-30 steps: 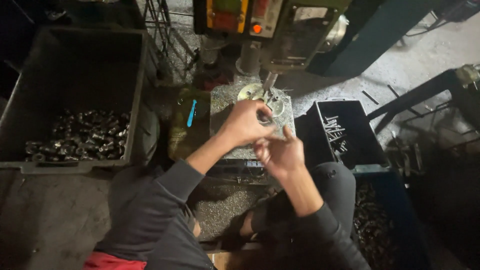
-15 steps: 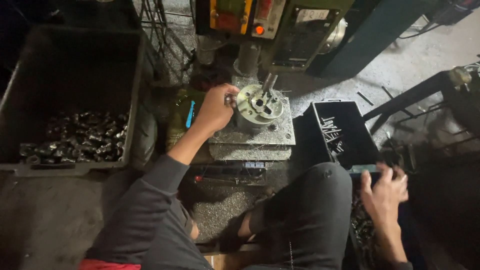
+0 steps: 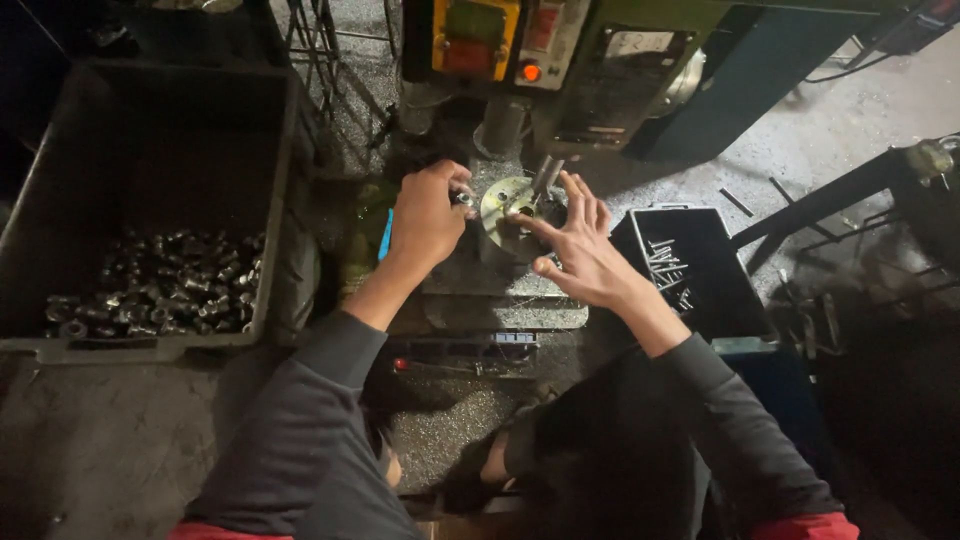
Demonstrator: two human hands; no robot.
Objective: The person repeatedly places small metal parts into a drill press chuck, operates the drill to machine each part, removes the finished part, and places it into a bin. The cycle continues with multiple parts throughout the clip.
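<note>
Your right hand [image 3: 583,250] hovers with fingers spread and released, fingertips touching the round metal disc [image 3: 508,205]. Your left hand [image 3: 428,215], left of the disc, is clenched around a small metal part [image 3: 463,198] at its rim. Farther left sits a dark bin [image 3: 150,120].

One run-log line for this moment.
left hand: grips small metal part at round disc | right hand: open, fingers on disc

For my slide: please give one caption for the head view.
Both hands, left hand and right hand, at a round metal fixture on a machine table.
</note>
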